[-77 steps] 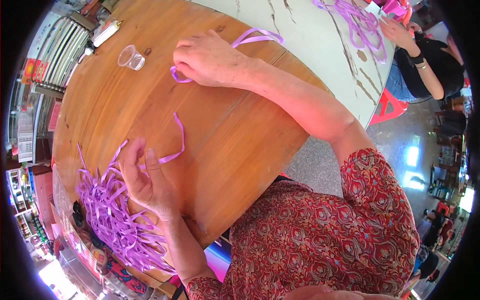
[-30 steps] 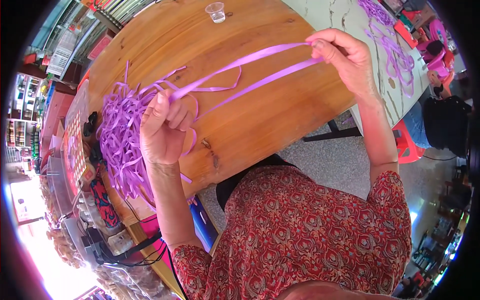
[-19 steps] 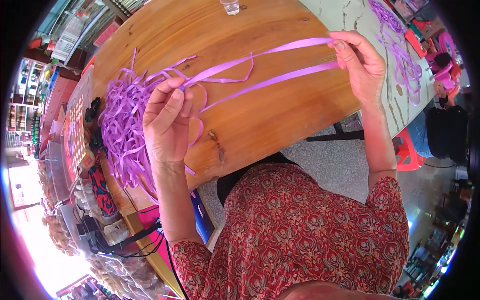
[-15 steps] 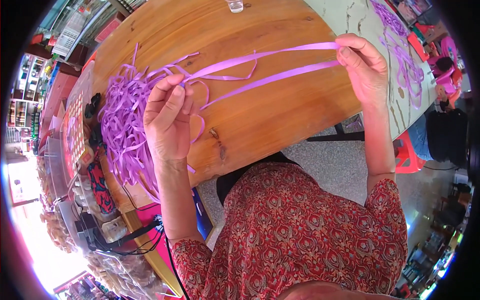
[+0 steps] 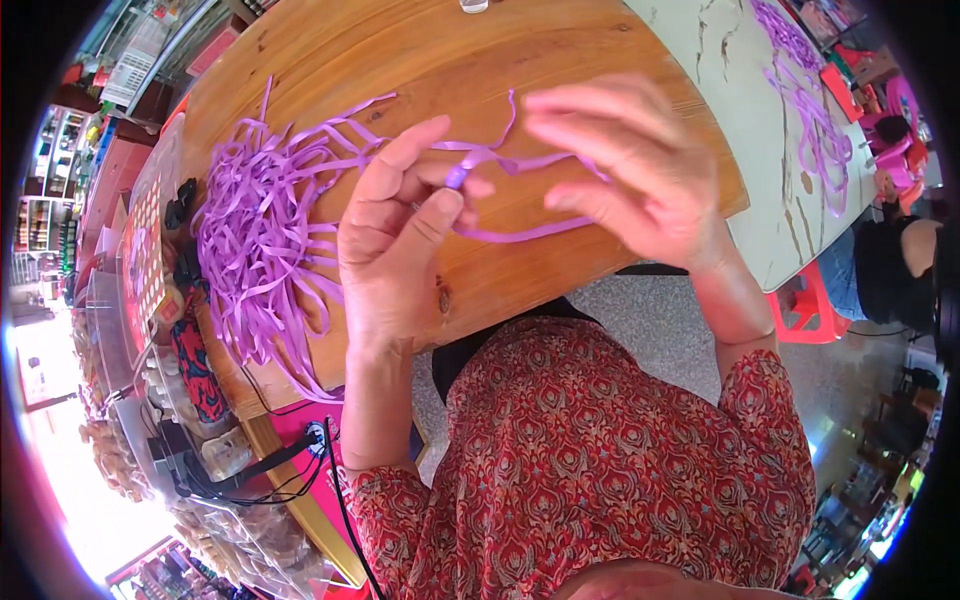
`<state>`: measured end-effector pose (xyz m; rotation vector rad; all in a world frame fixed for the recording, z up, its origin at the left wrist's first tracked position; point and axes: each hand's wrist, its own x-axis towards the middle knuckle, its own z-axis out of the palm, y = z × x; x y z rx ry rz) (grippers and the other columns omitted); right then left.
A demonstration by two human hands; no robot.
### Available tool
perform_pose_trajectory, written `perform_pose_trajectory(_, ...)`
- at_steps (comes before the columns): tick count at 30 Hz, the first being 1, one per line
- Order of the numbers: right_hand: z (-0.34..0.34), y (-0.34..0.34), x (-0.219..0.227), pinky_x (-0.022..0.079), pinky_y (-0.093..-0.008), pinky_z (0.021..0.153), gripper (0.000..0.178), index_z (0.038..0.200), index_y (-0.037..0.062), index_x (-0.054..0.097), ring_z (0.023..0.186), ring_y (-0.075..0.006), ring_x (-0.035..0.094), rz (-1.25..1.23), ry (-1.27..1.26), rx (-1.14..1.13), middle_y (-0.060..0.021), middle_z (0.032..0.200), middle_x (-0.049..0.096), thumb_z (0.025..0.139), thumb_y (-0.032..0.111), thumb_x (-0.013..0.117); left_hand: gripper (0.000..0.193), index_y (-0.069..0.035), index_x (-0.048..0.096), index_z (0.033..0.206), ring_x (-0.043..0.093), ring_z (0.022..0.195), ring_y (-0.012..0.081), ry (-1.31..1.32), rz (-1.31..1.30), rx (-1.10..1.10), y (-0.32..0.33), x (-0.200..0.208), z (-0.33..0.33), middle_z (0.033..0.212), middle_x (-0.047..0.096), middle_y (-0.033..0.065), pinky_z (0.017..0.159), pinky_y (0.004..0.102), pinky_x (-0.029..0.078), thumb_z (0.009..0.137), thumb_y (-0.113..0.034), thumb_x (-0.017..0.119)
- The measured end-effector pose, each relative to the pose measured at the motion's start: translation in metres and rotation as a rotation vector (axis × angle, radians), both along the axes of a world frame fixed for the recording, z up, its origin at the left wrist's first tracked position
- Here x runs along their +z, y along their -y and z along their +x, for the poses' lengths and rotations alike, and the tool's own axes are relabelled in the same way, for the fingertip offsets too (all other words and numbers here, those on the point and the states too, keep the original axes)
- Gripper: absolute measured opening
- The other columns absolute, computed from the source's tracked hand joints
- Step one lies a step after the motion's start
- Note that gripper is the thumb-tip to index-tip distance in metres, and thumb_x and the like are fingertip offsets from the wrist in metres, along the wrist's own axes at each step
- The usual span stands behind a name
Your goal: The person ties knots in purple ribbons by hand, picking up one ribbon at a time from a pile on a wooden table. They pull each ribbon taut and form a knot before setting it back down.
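Note:
My left hand (image 5: 390, 240) pinches a purple ribbon (image 5: 530, 234) between thumb and fingertips. A small, darker purple rolled or bunched bit (image 5: 456, 177) shows at the pinch; its exact form I cannot make out. From there the ribbon runs right in two strands over the table, toward my right hand (image 5: 640, 165). That hand is slightly blurred, thumb and fingers apart, and the strands pass behind or beside its fingers. Left of my left hand lies a tangled heap of purple ribbons (image 5: 262, 225).
Under the hands is a wooden table (image 5: 570, 50), with a glass (image 5: 473, 5) at its far edge. A pale marbled table (image 5: 745, 120) adjoins on the right, bearing more purple ribbons (image 5: 810, 130). Left stand bags and cables (image 5: 265, 465). A red stool (image 5: 812, 310) and another person are at right.
My right hand has let go of the ribbon's far end, opened and come left. My left hand has moved right, still pinching. The stretched ribbon has gone slack.

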<state>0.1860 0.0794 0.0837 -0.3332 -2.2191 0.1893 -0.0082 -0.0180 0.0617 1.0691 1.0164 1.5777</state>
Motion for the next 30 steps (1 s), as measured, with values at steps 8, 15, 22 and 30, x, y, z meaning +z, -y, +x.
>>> perform_pose_trajectory(8, -0.027, 0.006, -0.015, 0.045, -0.0273, 0.059, 0.033, 0.101, 0.0029, 0.066, 0.070, -0.0185, 0.058, -0.222, -0.063, 0.232, -0.0065, 0.083, 0.061, 0.069, 0.006, 0.072, 0.037, -0.001, 0.043, 0.123, 0.061, 0.084, 0.0122, -0.047, 0.052, -0.065, 0.010, -0.004, 0.003, 0.092, 0.064, 0.0090, 0.071, 0.0218, 0.047, 0.087, 0.007, 0.050)
perform_pose_trajectory(15, -0.027, 0.008, -0.015, 0.044, -0.0254, 0.056, 0.022, 0.092, 0.0011, 0.065, 0.066, -0.0167, 0.057, -0.249, -0.113, 0.220, -0.0067, 0.079, 0.061, 0.071, 0.000, 0.071, 0.018, 0.000, 0.057, 0.104, 0.054, 0.081, 0.0076, -0.157, 0.066, 0.107, 0.014, -0.013, 0.013, 0.086, 0.059, 0.0032, 0.071, 0.0191, 0.043, 0.086, 0.003, 0.057)
perform_pose_trajectory(22, -0.026, 0.018, -0.016, 0.042, -0.0265, 0.056, 0.020, 0.092, 0.0015, 0.064, 0.065, -0.0165, 0.056, -0.481, -0.101, 0.267, -0.0068, 0.079, 0.061, 0.075, 0.010, 0.070, 0.009, 0.001, 0.060, 0.092, 0.046, 0.073, 0.0068, -0.224, 0.143, 0.175, 0.014, -0.013, 0.016, 0.077, 0.052, 0.0000, 0.067, 0.0203, 0.039, 0.083, 0.000, 0.062)
perform_pose_trajectory(30, -0.023, 0.009, -0.014, 0.043, -0.0322, 0.061, 0.028, 0.083, 0.0012, 0.057, 0.065, -0.0262, 0.051, -0.118, 0.129, 0.267, -0.0086, 0.069, 0.051, 0.073, 0.024, 0.070, 0.008, 0.001, 0.060, 0.090, 0.047, 0.074, 0.0080, -0.341, 0.137, 0.009, 0.015, -0.014, 0.011, 0.079, 0.054, 0.0014, 0.066, 0.0211, 0.038, 0.088, -0.007, 0.059)
